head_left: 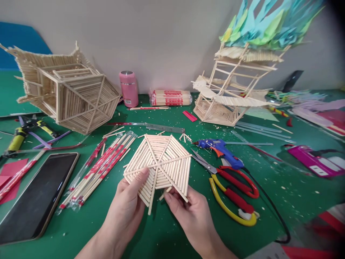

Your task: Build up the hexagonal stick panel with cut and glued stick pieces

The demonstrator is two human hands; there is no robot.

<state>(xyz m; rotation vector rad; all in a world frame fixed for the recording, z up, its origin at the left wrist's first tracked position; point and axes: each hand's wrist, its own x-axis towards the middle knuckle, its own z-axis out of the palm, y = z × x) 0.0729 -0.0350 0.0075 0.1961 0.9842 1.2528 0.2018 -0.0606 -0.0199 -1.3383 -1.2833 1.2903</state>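
Setting: green work mat (172,237) against a pale wall, strewn with wood crumbs
Held piece: flat hexagonal panel of pale glued wooden sticks (159,163), raised over the near middle of the mat, tilted toward the camera
Left hand (128,207): clamped on the panel's near left edge, thumb on top
Right hand (192,212): pinching the near right edge, fingertips on a loose stick end
Handling: looks light, stiff, yet brittle at the glue joints; best gripped by the rim, not the thin spokes
Count: one panel; two stick-built tower sections, one at the far left (67,93), one far right (229,97); one blue glue gun (222,151); one pair of red-and-yellow scissors (231,190); one pink flask (128,88); one dark tablet (37,196)
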